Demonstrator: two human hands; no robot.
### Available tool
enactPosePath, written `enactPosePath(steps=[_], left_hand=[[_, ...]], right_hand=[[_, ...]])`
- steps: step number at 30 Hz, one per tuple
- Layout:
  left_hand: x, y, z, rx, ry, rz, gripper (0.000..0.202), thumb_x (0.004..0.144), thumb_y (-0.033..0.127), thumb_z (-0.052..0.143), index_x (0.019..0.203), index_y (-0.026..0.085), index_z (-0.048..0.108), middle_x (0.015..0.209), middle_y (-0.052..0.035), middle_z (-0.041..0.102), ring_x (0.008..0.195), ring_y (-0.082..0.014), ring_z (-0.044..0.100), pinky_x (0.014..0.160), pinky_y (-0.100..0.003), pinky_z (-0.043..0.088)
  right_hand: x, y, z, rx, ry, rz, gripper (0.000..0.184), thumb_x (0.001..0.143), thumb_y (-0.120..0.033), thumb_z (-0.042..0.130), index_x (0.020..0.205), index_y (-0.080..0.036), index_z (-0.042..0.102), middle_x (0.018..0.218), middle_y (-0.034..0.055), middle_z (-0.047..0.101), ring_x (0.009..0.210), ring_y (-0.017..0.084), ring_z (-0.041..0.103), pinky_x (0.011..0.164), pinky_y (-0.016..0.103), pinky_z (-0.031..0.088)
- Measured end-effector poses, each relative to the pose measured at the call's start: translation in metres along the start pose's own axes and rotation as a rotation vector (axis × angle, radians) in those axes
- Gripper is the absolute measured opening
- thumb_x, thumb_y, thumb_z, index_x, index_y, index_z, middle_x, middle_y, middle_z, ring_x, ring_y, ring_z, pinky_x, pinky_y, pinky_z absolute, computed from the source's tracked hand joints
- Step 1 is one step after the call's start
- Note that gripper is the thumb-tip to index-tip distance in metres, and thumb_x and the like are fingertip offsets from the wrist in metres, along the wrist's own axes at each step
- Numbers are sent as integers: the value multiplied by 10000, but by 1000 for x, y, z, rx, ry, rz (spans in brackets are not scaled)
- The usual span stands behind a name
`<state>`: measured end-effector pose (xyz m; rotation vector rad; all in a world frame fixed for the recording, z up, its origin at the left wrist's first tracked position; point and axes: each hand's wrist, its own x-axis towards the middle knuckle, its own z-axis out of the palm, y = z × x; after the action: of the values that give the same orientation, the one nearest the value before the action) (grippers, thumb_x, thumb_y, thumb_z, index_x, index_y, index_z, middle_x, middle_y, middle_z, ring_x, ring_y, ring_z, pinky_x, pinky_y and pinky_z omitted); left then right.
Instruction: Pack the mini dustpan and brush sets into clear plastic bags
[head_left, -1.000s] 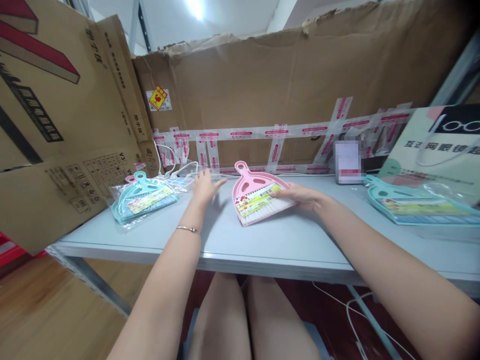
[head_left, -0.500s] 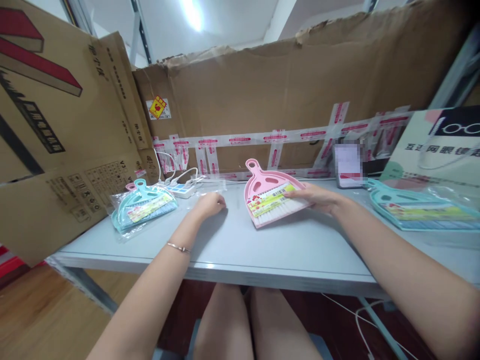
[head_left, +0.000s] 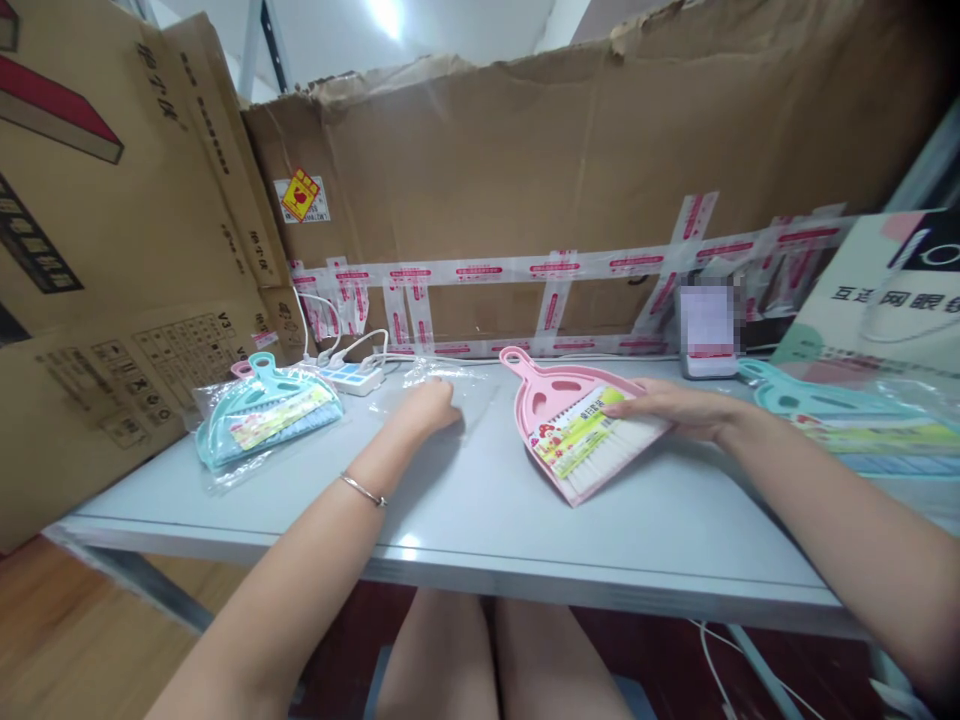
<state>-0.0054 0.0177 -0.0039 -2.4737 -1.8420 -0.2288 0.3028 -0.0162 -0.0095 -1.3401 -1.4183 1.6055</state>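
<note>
My right hand (head_left: 686,408) grips the right edge of a pink dustpan (head_left: 574,380), its thumb over the yellow paper label. A white-bristled brush (head_left: 615,452) sits in the pan, partly behind the label. My left hand (head_left: 433,408) has its fingers curled at a clear plastic bag (head_left: 469,385) lying on the table. On the left, turquoise dustpan sets (head_left: 270,415) lie in clear wrapping, with a bit of pink behind them. Another turquoise dustpan set (head_left: 855,415) rests right of my right hand, partly hidden by my forearm.
A white power strip (head_left: 352,378) with plugged cables stands behind the left sets. A phone (head_left: 709,330) leans upright at the back. Large cardboard (head_left: 465,170) walls the rear, and a carton (head_left: 150,250) rises at left. A printed bag (head_left: 877,300) stands right.
The pink dustpan in my right hand has shifted right and nearer, and tilted more. My left hand remains by the clear bag, more of which now shows. The view has moved slightly.
</note>
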Motion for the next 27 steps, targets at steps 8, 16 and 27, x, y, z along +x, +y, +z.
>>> enactPosePath(steps=[8,16,27], left_hand=[[-17,3,-5,36,204,12,237,830,109,394,927,142,608,999,-127,629,928,-245,598,734,-326,442],[-29,39,-2,94,433,500,237,917,180,367,933,132,599,936,-88,632,859,-175,582,722,-278,426],[-25,42,8,-13,476,814,246,924,169,365,890,163,609,854,-54,659,818,-143,583,711,-279,387]], right_hand=[[-6,-3,23,-145,-202,32,590,707,-238,721,1230,-72,504,1013,156,694,897,228,674,837,304,538],[-2,1,30,-97,-129,-8,474,647,-256,768,1073,-119,612,1047,130,689,886,216,678,828,313,549],[13,9,40,77,-131,-129,531,670,-186,739,1173,-157,569,1017,93,700,861,193,677,821,306,540]])
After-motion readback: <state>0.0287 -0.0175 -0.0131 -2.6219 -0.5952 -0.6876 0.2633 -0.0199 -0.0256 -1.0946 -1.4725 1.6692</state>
